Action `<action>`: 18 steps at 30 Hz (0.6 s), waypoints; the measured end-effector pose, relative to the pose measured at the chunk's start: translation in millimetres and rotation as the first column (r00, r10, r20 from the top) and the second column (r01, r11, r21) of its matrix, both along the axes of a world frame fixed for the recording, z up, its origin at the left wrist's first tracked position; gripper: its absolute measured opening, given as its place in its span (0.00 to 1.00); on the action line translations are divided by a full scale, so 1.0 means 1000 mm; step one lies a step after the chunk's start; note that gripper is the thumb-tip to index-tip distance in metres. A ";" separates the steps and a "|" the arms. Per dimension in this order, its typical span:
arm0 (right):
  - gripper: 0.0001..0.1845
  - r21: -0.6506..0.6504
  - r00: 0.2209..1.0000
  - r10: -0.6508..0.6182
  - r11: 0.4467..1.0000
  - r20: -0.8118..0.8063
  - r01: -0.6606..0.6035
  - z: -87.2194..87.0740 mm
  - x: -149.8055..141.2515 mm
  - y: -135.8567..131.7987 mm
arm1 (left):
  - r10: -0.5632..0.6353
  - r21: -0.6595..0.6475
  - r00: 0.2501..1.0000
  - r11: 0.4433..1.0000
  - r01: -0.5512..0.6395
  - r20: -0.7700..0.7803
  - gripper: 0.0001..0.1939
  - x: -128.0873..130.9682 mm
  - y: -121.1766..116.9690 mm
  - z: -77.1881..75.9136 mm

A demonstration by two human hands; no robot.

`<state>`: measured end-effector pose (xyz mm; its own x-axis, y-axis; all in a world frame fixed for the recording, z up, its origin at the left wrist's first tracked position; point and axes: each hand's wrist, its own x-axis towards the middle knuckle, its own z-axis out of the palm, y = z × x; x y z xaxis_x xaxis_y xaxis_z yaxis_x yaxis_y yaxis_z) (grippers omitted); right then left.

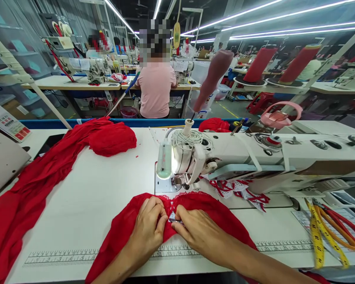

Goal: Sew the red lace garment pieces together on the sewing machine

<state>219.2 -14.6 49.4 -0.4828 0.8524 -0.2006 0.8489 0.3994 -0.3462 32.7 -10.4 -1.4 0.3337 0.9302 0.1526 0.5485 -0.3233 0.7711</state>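
Observation:
A red lace-edged garment (pixel 221 213) lies spread on the white sewing table, just in front of the sewing machine's needle area. My left hand (pixel 149 223) is closed, pinching the cloth left of its middle. My right hand (pixel 198 230) is closed around a small shiny metal tool (pixel 176 221), mostly hidden by the fingers. The tool's tip rests at a small white bow (pixel 172 215) in the garment's centre. Above the hands stands the white sewing machine (pixel 189 157) with its lamp lit.
A long heap of red fabric (pixel 62 157) covers the table's left side. Printed bows (pixel 239 191) lie under the machine arm. Orange-and-red-handled scissors (pixel 340 225) and a yellow tape measure (pixel 316 236) sit at right. A person in pink (pixel 156 86) sits ahead, facing away.

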 end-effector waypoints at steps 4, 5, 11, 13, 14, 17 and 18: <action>0.07 0.024 0.999 0.028 0.999 0.041 -0.029 -0.004 -0.001 0.000 | 0.001 0.013 1.000 1.000 -0.001 0.002 0.10 0.001 -0.001 0.000; 0.07 0.024 0.998 0.034 0.999 0.060 -0.035 -0.004 -0.001 0.001 | 0.000 0.017 1.000 1.000 0.000 0.002 0.10 0.001 -0.001 0.000; 0.08 0.034 0.985 0.066 0.997 0.161 -0.072 -0.004 -0.006 0.001 | -0.001 0.031 1.000 1.000 0.002 -0.007 0.10 0.000 -0.002 0.000; 0.07 0.061 0.980 0.086 0.993 0.179 -0.099 -0.006 -0.005 0.001 | -0.002 0.038 1.000 0.999 0.003 -0.009 0.10 0.000 -0.001 -0.001; 0.07 0.077 0.978 0.102 0.990 0.181 -0.117 -0.007 -0.005 0.001 | -0.002 0.042 1.000 0.999 0.002 -0.010 0.10 0.000 -0.001 -0.001; 0.07 0.136 0.979 0.137 0.978 0.151 -0.158 -0.011 -0.001 0.001 | 0.002 0.051 1.000 0.999 -0.002 -0.011 0.10 0.001 -0.001 -0.001; 0.07 0.156 0.980 0.140 0.974 0.138 -0.161 -0.013 0.001 0.001 | 0.004 0.052 1.000 0.999 -0.003 -0.010 0.10 0.001 -0.001 -0.001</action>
